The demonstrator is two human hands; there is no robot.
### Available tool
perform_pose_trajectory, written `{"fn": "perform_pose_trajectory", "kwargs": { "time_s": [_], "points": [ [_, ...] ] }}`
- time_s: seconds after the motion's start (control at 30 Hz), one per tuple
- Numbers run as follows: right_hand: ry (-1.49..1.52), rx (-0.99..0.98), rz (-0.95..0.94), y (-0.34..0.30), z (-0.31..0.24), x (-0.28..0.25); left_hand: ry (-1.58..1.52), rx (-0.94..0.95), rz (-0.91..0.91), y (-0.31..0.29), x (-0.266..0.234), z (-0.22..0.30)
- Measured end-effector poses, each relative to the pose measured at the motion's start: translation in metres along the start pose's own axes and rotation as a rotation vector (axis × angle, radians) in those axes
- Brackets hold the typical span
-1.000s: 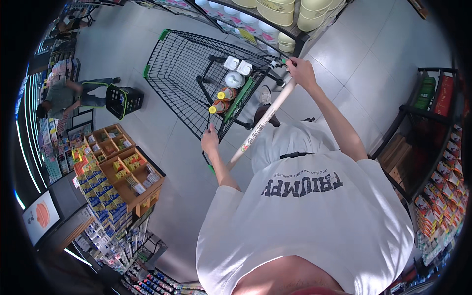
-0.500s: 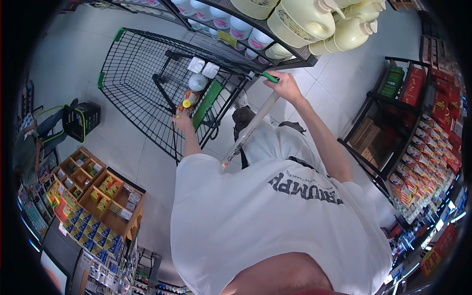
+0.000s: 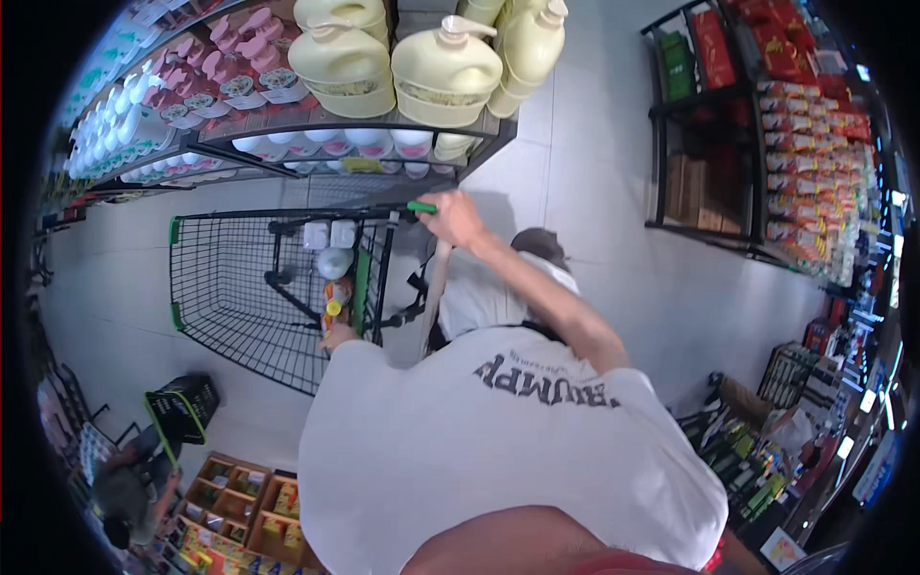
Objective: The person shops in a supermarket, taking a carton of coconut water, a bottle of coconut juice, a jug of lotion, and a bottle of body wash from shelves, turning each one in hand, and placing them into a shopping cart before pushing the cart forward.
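Note:
A black wire shopping cart (image 3: 244,213) with green corner pieces stands at my front left. My right hand (image 3: 452,218) is closed round the green end (image 3: 422,206) of its pale tubular handle (image 3: 437,278). Farther left, my left hand (image 3: 337,335) reaches into the cart at its near side. Its fingers, partly hidden, close on a bottle (image 3: 333,309) with a yellow cap and orange label. Beyond that bottle sit a round whitish container (image 3: 334,263) and two white square-topped packs (image 3: 329,235), beside a green panel (image 3: 361,292).
A shelf (image 3: 383,123) with cream pump jugs (image 3: 446,72) and pink bottles (image 3: 244,72) borders the cart's far side. At right stands a black rack (image 3: 661,144) of packets. A person (image 3: 129,484) with a black basket (image 3: 184,410) is at lower left, near wooden bins (image 3: 225,494).
My view has turned, so the cart now lies more level across it and the jug shelf has shifted left. Both hands keep their places on the handle and the bottle.

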State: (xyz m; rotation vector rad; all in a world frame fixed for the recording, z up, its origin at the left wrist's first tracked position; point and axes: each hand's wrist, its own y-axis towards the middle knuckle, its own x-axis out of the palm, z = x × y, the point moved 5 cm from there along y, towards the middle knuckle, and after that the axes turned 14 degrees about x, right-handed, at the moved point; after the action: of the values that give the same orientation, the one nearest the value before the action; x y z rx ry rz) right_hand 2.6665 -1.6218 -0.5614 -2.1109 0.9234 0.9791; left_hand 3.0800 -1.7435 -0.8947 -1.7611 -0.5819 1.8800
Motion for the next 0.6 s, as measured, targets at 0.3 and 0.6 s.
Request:
{"fn": "perform_pose_trajectory", "kwargs": {
  "time_s": [0.3, 0.6],
  "points": [
    [0.075, -0.249, 0.227, 0.01, -0.036, -0.019, -0.275, -0.191, 0.086, -0.009, -0.026, -0.016],
    [0.495, -0.046, 0.779, 0.03, -0.064, -0.186, -0.64, -0.385, 0.349, 0.001, -0.07, -0.021]
  ]
}}
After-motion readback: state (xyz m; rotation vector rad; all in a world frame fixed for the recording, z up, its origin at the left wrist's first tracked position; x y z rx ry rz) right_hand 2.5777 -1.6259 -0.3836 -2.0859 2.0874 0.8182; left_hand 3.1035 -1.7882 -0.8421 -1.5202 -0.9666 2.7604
